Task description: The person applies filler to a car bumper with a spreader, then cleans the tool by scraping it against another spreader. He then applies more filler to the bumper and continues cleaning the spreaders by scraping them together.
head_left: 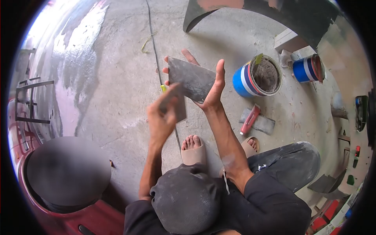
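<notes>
My right hand (pixel 215 92) is palm up under a flat grey plate (pixel 190 78). Its thumb stands up at the right edge, and fingertips show past the left edge. My left hand (pixel 162 113) pinches a smaller flat grey spreader (pixel 179 107), which is smeared by motion. The spreader overlaps the plate's lower left corner in view; I cannot tell if they touch. To the right, an open blue can (pixel 243 81) with a striped band holds greyish paste. Nearer me, a red tube (pixel 250 119) lies across a grey flat piece (pixel 263 124) on the floor.
A second blue can (pixel 307 69) stands farther right, near a white block (pixel 288 41). A black cable (pixel 152 37) runs along the concrete floor. A dark curved panel (pixel 258 8) arches at the top. Red bodywork (pixel 74 219) and a blurred grey round shape (pixel 68 172) are at lower left.
</notes>
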`<move>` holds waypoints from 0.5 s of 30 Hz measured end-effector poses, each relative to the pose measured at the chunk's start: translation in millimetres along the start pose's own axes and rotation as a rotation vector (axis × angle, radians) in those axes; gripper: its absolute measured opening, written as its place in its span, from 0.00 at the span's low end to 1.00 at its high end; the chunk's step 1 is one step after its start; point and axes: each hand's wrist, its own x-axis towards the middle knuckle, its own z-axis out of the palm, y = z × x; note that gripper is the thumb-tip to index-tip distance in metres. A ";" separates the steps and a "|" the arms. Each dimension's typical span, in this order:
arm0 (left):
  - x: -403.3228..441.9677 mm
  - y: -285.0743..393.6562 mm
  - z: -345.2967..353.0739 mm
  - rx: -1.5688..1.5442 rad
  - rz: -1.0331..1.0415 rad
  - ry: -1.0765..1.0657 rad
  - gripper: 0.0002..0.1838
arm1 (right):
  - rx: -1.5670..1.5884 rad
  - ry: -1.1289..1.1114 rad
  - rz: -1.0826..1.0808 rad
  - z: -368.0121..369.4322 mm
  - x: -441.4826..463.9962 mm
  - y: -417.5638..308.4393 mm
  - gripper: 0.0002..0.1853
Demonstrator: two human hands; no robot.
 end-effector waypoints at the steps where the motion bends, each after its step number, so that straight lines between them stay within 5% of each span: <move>1: 6.1 -2.4 -3.7 -0.026 -0.033 0.068 0.24 | -0.041 -0.022 -0.001 -0.5 0.9 -0.2 0.71; 4: -12.0 4.4 7.7 0.217 0.338 -0.060 0.25 | -0.145 -0.008 -0.012 5.6 1.5 1.1 0.72; 9: 1.7 6.5 -1.1 0.062 0.035 0.103 0.23 | -0.145 0.025 -0.018 8.1 4.3 4.3 0.73; 13: -28.5 15.4 11.6 0.189 0.173 -0.202 0.20 | -0.075 0.087 -0.045 5.5 0.6 2.7 0.70; 15: -26.1 10.4 3.5 0.143 0.145 -0.121 0.20 | 0.029 0.119 -0.044 7.7 1.6 2.1 0.68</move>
